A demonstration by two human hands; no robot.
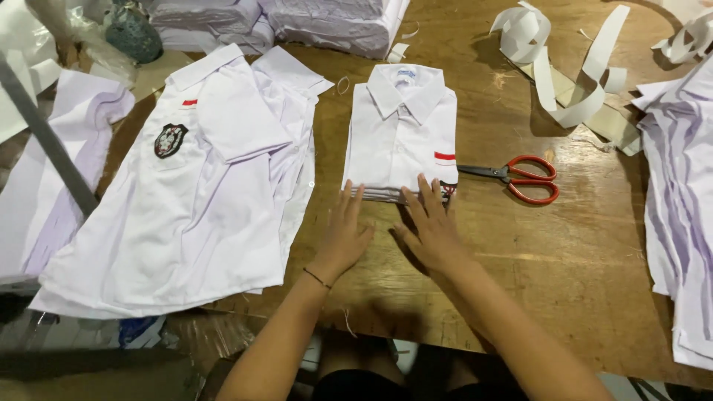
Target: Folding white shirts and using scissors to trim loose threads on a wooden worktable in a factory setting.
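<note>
Wooden tabletop (520, 252): left hand (343, 230) and right hand (431, 226), grip open and flat, squaring folded white shirt (401, 137); next, lift from beneath.

Single head view, steeply down and close over the wooden table (564, 260).

Red-handled scissors (520, 178) lie on the wooden counter (579, 252) at three o'clock. Curled white paper strips (572, 74) sit at one o'clock. An unfolded white shirt (193, 193) with a dark badge spreads at nine o'clock. Wrapped white bundles (327, 22), possibly more shirts, stack at twelve o'clock. Loose white cloth (679, 208) drapes the far right edge.
</note>
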